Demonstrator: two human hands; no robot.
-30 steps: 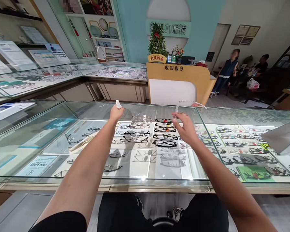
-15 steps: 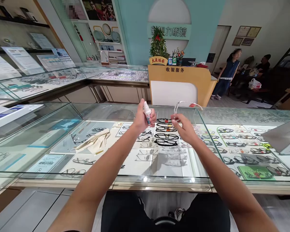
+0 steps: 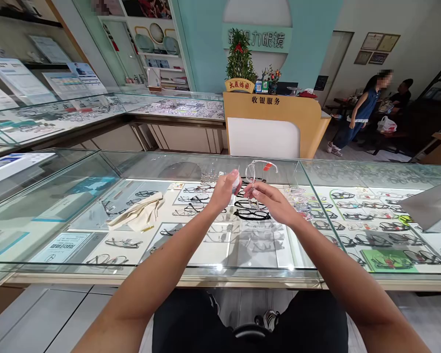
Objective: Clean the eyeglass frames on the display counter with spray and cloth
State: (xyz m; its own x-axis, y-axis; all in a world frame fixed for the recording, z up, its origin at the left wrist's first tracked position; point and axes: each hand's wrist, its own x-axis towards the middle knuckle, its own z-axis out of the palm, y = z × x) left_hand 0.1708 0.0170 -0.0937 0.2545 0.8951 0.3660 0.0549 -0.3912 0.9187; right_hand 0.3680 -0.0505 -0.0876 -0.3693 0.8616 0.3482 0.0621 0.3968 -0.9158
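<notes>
Left to right: a cream cloth [image 3: 141,212] lies on the counter [image 3: 250,280]; the left hand [image 3: 222,190], closed around a white bottle [image 3: 236,184], is beside clear glasses [image 3: 253,172], pinched by the right hand [image 3: 272,197] above black glasses [image 3: 252,215]. Apparent step: spraying the lenses, calling next for steady aim.

Pretty clearly an eyewear shop. Glass display cases [image 3: 242,281] packed with rows of spectacle frames [image 3: 252,214], a yellow cashier counter [image 3: 310,122] at the back, and the wall sign [image 3: 257,38] behind it literally ends in 眼镜, "eyeglasses".
</notes>
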